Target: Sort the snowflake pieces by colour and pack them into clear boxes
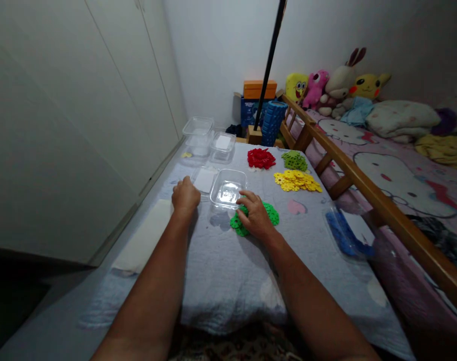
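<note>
The left hand (pixel 186 196) curls beside a clear lid (pixel 206 179); whether its fingers grip anything, I cannot tell. Next comes an open tub (pixel 227 188), then the right hand (pixel 255 214), fingers bent over green discs (pixel 271 213) piled on the cloth (pixel 221 273) near the tub (whether it grasps any is hidden). For such thin pieces, a low, light pinch should work best.

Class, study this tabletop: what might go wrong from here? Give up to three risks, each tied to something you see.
The right hand is over the loose green pieces, so some might scatter.

Its fingers are right by the clear open container, which a nudge could shift.

The yellow pieces lie close to the light-green pile, so a careless sweep might mix the colours.
</note>
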The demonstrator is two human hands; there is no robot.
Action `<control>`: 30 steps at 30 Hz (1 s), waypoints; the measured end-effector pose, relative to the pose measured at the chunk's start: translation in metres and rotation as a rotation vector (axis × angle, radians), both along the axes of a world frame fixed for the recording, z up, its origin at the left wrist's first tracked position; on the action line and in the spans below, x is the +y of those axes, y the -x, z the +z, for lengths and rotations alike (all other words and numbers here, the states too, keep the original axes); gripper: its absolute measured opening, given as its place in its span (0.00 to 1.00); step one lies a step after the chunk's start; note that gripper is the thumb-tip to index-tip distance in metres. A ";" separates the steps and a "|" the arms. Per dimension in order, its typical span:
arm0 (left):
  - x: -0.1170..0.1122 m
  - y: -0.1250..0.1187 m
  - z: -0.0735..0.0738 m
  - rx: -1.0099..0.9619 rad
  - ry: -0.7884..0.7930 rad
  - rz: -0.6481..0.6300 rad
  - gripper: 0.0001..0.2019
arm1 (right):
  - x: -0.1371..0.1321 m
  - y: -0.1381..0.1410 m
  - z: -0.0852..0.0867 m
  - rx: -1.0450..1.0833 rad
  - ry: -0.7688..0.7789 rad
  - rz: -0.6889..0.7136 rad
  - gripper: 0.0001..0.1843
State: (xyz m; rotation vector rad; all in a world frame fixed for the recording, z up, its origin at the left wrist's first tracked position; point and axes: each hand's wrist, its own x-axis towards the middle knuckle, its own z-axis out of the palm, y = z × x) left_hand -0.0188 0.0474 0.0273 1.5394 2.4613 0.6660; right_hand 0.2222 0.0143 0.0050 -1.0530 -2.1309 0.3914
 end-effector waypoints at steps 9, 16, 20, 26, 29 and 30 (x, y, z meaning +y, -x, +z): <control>-0.022 -0.024 0.015 -0.102 -0.269 -0.205 0.20 | 0.000 -0.002 0.005 0.032 -0.028 -0.038 0.18; -0.047 -0.046 0.001 -0.269 -0.329 -0.349 0.21 | 0.018 -0.045 0.022 -0.051 0.054 -0.212 0.17; -0.047 -0.048 -0.008 -0.387 -0.328 -0.315 0.18 | 0.014 -0.056 0.020 -0.241 0.162 -0.234 0.17; -0.046 -0.047 -0.009 -0.430 -0.371 -0.252 0.16 | 0.008 -0.033 0.016 -0.423 0.188 -0.136 0.27; -0.049 -0.045 -0.008 -0.425 -0.390 -0.220 0.17 | 0.011 -0.024 0.016 -0.464 0.190 -0.098 0.25; -0.050 -0.044 -0.008 -0.424 -0.392 -0.209 0.17 | 0.012 -0.023 0.016 -0.462 0.196 -0.092 0.24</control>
